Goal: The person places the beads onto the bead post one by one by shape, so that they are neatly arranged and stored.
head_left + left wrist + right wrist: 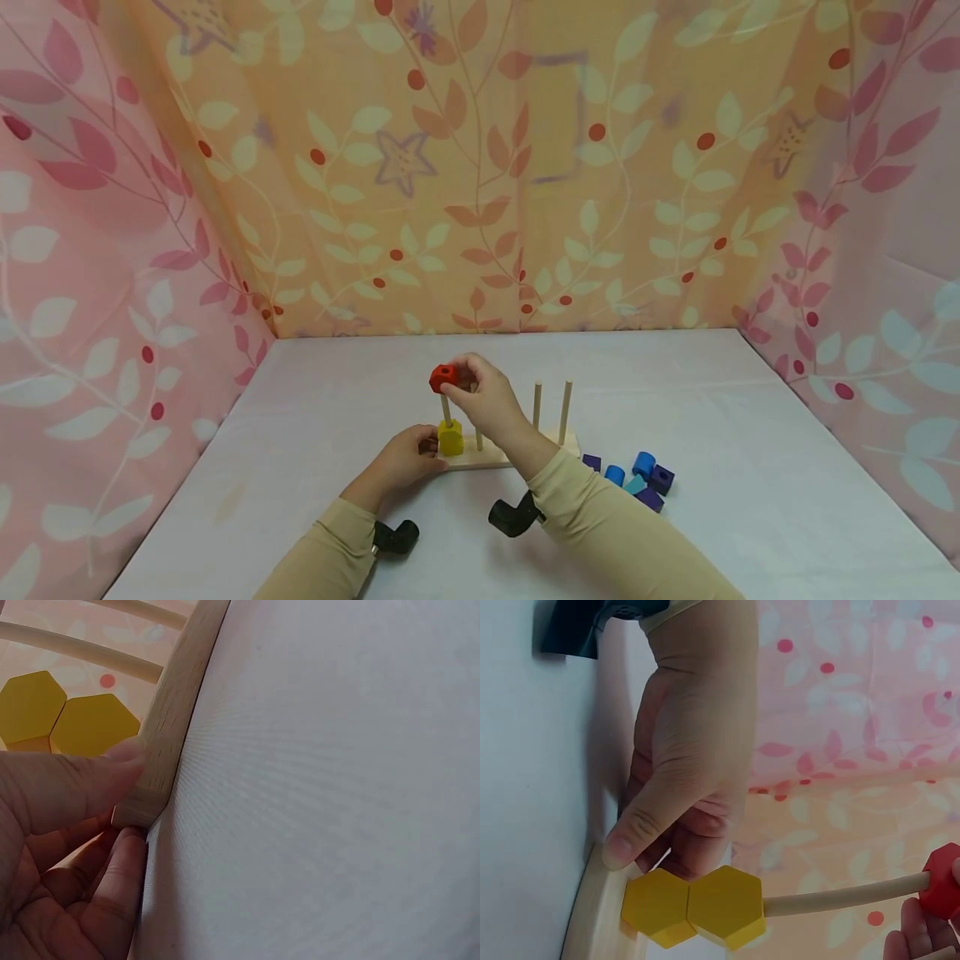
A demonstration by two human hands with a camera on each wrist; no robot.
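A red block (438,381) with a hole in it sits at the top of the leftmost peg (447,410), pinched by my right hand (489,403). Lower on that peg, two yellow hexagonal blocks (725,904) are stacked down to the wooden base (491,456). My left hand (401,460) grips the base's left end; in the left wrist view its thumb (82,784) presses on the wood, with fingers at the edge below. The right wrist view shows the peg's tip right at the red block (939,881), fingertips around it.
Bare pegs (537,406) stand along the base to the right. Several loose blocks lie on the white table right of it, among them a blue cylinder (643,464) and a purple block (662,480). Patterned cloth walls (480,167) enclose the table's back and sides.
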